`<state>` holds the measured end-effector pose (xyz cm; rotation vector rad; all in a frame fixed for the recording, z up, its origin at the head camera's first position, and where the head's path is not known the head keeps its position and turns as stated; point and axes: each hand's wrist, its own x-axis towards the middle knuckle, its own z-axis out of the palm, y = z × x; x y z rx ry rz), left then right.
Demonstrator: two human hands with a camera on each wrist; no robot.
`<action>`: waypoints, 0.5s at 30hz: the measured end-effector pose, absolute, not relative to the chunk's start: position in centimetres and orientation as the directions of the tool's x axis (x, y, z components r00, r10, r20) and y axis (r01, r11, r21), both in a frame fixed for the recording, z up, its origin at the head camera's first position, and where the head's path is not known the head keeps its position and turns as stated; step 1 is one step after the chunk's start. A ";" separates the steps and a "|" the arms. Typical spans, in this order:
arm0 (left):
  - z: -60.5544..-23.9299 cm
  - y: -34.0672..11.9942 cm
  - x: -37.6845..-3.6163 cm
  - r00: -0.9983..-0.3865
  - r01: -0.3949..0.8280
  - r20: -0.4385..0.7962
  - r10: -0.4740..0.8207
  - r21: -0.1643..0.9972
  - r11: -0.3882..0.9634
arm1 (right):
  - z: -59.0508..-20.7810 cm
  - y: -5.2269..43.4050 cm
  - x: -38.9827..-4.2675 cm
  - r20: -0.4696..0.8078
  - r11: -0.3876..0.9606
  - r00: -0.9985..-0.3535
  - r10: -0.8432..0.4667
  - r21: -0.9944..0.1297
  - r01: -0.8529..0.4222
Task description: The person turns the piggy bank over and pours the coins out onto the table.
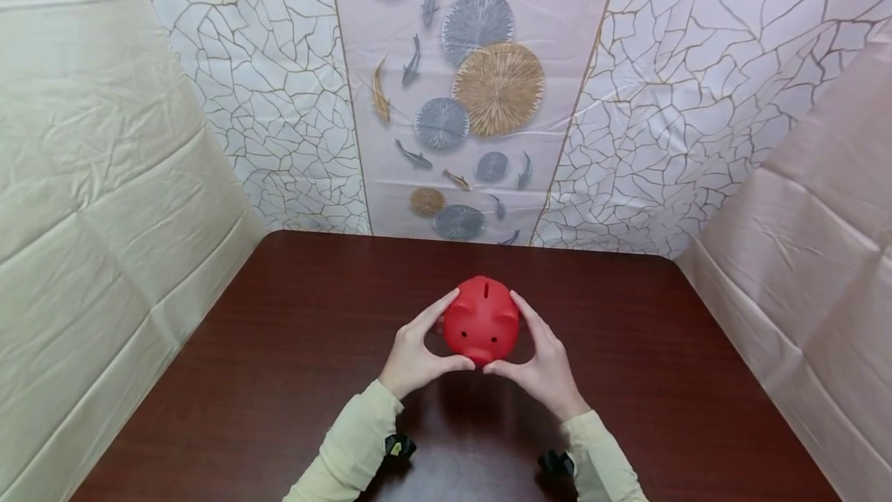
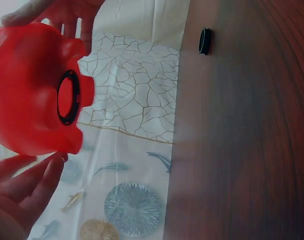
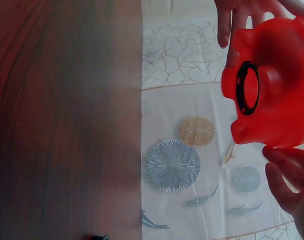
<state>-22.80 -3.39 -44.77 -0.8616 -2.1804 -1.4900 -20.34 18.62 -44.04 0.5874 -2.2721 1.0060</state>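
Observation:
Both hands hold up a red piggy bank (image 1: 482, 324) between them. Its snout and dark eyes face the person, and a coin slot shows on top. On the left side, my left hand (image 1: 416, 359) grips it, fingers along the side and thumb near the snout. My right hand (image 1: 547, 370) mirrors this grip on the other side. Both wrist views show the underside, with a black ring (image 2: 76, 95) set around a red centre. The piggy bank is clear of the table, feet pointing down.
A small black round piece, like a cap (image 2: 205, 41), lies on the brown table (image 1: 313, 316); I cannot make it out in the head view. Patterned cloth (image 1: 279, 84) hangs behind the table, and pale cloth (image 1: 84, 215) flanks it.

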 end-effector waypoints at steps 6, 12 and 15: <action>-44.7 -3.3 -22.6 -0.856 0.517 0.471 0.213 0.782 0.348 | -43.7 18.2 -20.1 0.485 0.614 -0.869 -0.097 -0.658 -0.436; -44.6 -3.1 -22.8 -0.928 0.372 0.329 0.173 0.819 0.438 | -43.4 17.8 -20.3 0.286 0.690 -0.958 -0.032 -0.686 -0.228; -44.4 -3.0 -22.9 -0.945 0.326 0.285 0.158 0.807 0.493 | -43.2 17.6 -20.3 0.232 0.733 -0.972 -0.020 -0.658 -0.173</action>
